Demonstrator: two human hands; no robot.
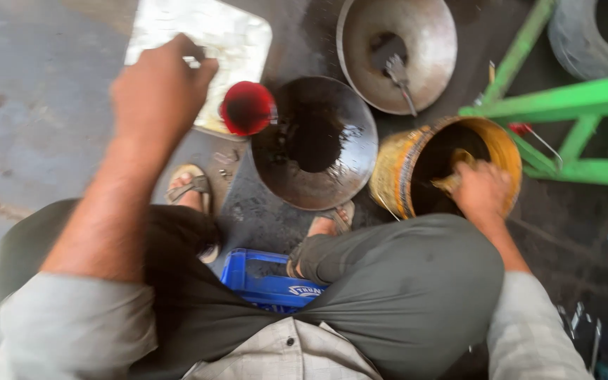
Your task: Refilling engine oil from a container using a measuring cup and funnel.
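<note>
I see the left hand [157, 91], grip pressed together, over a shiny square metal tray [230, 35]; the right hand [483, 190] pinches a tan rag [452, 181] inside a round yellow bucket [395, 165].

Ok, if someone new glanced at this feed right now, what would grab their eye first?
Probably the yellow bucket at right, with the right hand reaching into it and gripping something yellowish, and the bright green metal frame beside it. Next, the dark oily pan in the middle, with a small red cup at its left edge. The left hand is raised over a shiny metal tray at top left.
</note>
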